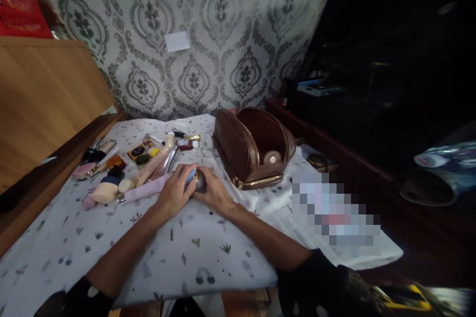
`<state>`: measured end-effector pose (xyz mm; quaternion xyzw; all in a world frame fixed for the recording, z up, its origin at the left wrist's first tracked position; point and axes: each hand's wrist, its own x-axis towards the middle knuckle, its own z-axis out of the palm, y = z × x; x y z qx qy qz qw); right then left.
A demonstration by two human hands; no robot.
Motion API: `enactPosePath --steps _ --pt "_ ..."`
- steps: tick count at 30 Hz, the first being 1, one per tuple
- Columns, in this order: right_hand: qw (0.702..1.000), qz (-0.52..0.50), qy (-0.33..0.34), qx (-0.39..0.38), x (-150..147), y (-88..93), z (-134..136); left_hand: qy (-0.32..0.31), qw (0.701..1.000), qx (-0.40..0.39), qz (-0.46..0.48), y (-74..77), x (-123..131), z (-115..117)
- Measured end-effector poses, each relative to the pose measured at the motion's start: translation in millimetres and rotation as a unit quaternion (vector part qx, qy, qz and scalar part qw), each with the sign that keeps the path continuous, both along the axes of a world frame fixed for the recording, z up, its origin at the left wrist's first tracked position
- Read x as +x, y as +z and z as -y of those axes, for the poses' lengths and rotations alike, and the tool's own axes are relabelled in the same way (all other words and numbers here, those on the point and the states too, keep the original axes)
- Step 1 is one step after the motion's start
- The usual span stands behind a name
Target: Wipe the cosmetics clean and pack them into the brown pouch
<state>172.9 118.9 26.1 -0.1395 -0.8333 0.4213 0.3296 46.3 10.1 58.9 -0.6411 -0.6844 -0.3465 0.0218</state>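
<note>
Both my hands meet over a printed white cloth (193, 247) on the table. My left hand (174, 192) and my right hand (215, 192) are closed together around a small round dark container (200, 182) with a light blue part (190, 177) showing between the fingers. Just left of them lies a spread of cosmetics: a pale pink tube (143, 190), a beige tube (151, 167), sponges (104, 192) and small compacts (113, 162). An open brown leather pouch (253, 148) stands right behind my right hand.
A wooden headboard or cabinet (44, 104) rises at the left. Patterned wallpaper (208, 34) forms the back wall. Dark furniture with a shelf (334, 148) fills the right, and a wrapped roll (442, 168) lies there. A blurred patch covers something on the cloth at the right.
</note>
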Motion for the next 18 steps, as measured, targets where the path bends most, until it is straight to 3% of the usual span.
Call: enactPosePath --steps 18 --pt "0.996 0.046 0.004 0.074 3 3.5 6 0.078 0.995 0.015 -0.052 -14.2 -5 -2"
